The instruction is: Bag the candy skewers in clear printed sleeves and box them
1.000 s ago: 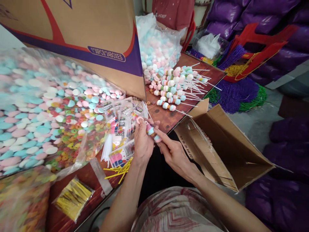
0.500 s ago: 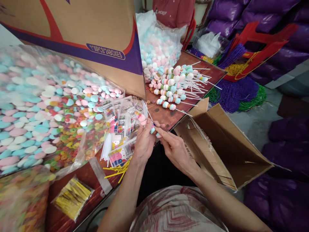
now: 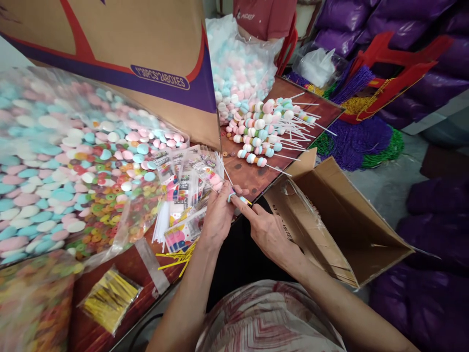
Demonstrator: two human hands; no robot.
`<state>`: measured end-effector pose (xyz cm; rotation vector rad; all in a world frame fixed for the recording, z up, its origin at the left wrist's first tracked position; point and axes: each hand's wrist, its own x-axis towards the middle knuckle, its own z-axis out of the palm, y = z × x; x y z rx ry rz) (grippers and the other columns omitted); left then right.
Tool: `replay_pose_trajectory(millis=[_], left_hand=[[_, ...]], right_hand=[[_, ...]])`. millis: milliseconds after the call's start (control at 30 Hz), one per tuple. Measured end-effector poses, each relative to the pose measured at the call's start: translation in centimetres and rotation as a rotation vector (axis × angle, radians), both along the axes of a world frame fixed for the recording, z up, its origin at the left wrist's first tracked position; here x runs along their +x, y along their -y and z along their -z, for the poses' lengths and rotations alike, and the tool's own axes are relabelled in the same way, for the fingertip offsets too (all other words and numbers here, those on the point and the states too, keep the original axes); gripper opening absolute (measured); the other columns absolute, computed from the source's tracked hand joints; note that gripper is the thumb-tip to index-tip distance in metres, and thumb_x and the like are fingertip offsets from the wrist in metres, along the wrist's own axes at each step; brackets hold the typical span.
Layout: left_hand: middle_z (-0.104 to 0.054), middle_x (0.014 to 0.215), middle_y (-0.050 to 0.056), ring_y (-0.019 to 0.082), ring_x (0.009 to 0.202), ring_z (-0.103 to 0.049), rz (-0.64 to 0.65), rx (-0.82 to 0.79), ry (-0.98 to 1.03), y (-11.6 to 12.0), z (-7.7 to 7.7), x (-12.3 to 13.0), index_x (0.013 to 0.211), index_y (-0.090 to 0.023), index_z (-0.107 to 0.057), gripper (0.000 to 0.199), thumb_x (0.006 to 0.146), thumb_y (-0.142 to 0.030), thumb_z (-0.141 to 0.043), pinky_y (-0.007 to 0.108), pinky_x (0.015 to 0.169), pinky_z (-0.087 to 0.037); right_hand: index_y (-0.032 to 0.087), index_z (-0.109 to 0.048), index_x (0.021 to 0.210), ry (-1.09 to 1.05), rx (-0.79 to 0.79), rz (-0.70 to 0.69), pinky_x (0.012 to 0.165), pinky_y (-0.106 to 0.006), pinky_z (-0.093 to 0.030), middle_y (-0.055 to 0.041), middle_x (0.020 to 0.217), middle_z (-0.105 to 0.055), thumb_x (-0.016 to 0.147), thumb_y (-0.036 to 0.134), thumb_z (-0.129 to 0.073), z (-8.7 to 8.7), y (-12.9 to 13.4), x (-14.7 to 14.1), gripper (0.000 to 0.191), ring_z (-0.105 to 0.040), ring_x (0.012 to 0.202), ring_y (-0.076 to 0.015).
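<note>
My left hand [image 3: 220,215] is closed around a bagged marshmallow skewer [image 3: 215,182]. Pink pieces stick out above the fingers, and blue and white ones show between the two hands. The fingers of my right hand [image 3: 269,230] are bent onto the lower end of the same skewer, and a thin yellow strip shows by them. Part of the skewer is hidden by my fingers. Just left of my hands lie printed clear bags [image 3: 188,183], white sticks [image 3: 161,222] and loose yellow twist ties [image 3: 179,259].
Finished marshmallow skewers [image 3: 260,132] are piled on the table's right. Big bags of marshmallows [image 3: 40,195] and gummy rings [image 3: 110,215] spread leftward. A tall carton [image 3: 146,54] stands behind. An open cardboard box [image 3: 344,220] sits at the right. Someone in a red shirt [image 3: 262,19] is beyond.
My right hand has shifted slightly right and down along the skewer, and a yellow strip now shows near its fingers. My left hand has stayed nearly in place.
</note>
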<state>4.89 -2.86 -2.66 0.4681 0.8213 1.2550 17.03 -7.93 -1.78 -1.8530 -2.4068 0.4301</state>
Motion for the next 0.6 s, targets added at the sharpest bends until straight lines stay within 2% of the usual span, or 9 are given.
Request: replay_pose_trajectory(millis=[67,167,267,367,467,600], left_hand=[[-0.063,0.078,-0.001,0.016,0.085,-0.069,0.009,-0.004,-0.013,0.0,0.2,0.1,0.08,-0.017,-0.059,0.025,0.079,-0.036,-0.075,0.026,0.075,-0.053],[-0.063,0.078,-0.001,0.016,0.083,-0.069,0.025,-0.035,-0.009,0.1,0.3,0.1,0.079,-0.016,-0.06,0.023,0.078,-0.033,-0.076,0.026,0.075,-0.053],[-0.064,0.076,-0.001,0.016,0.082,-0.069,0.053,-0.052,0.021,0.0,0.0,-0.1,0.075,-0.015,-0.06,0.025,0.076,-0.033,-0.078,0.026,0.075,-0.053],[-0.065,0.076,0.0,0.015,0.079,-0.069,0.038,-0.04,0.074,-0.3,-0.7,-0.5,0.076,-0.015,-0.061,0.025,0.075,-0.033,-0.079,0.024,0.069,-0.051],[-0.066,0.075,0.001,0.017,0.08,-0.07,-0.016,-0.047,0.072,-0.6,-1.3,-0.9,0.078,-0.015,-0.062,0.024,0.077,-0.034,-0.077,0.022,0.063,-0.049],[-0.068,0.075,0.002,0.019,0.085,-0.071,0.047,-0.074,0.105,-0.5,-1.4,-0.7,0.076,-0.015,-0.061,0.021,0.081,-0.032,-0.073,0.028,0.076,-0.053]], right_hand=[[0.039,-0.025,0.155,0.023,-0.001,-0.001,0.054,-0.021,-0.044,-0.0058,0.096,-0.067,0.09,0.001,-0.036,-0.1,-0.1,-0.5,0.076,-0.066,0.066,-0.0153],[0.036,-0.032,0.154,-0.034,0.011,0.037,0.06,-0.024,-0.052,-0.0085,0.103,-0.069,0.091,0.002,-0.036,0.2,-0.3,-1.1,0.072,-0.07,0.073,-0.018],[0.029,-0.039,0.152,-0.335,0.068,0.01,0.075,-0.027,-0.058,-0.0092,0.116,-0.069,0.094,0.004,-0.035,0.7,-0.5,-0.9,0.064,-0.071,0.094,-0.02],[0.025,-0.044,0.149,-0.666,0.201,-0.053,0.092,-0.03,-0.057,-0.0079,0.126,-0.068,0.098,0.009,-0.036,1.2,-0.2,-0.2,0.054,-0.067,0.113,-0.0186],[0.025,-0.047,0.147,-0.763,0.307,-0.047,0.097,-0.031,-0.056,-0.0063,0.131,-0.067,0.098,0.011,-0.043,1.9,0.3,0.4,0.051,-0.067,0.116,-0.0182],[0.022,-0.049,0.144,-0.779,0.42,-0.031,0.097,-0.029,-0.056,-0.0088,0.133,-0.066,0.097,0.01,-0.046,2.9,0.3,0.1,0.049,-0.068,0.114,-0.0185]])
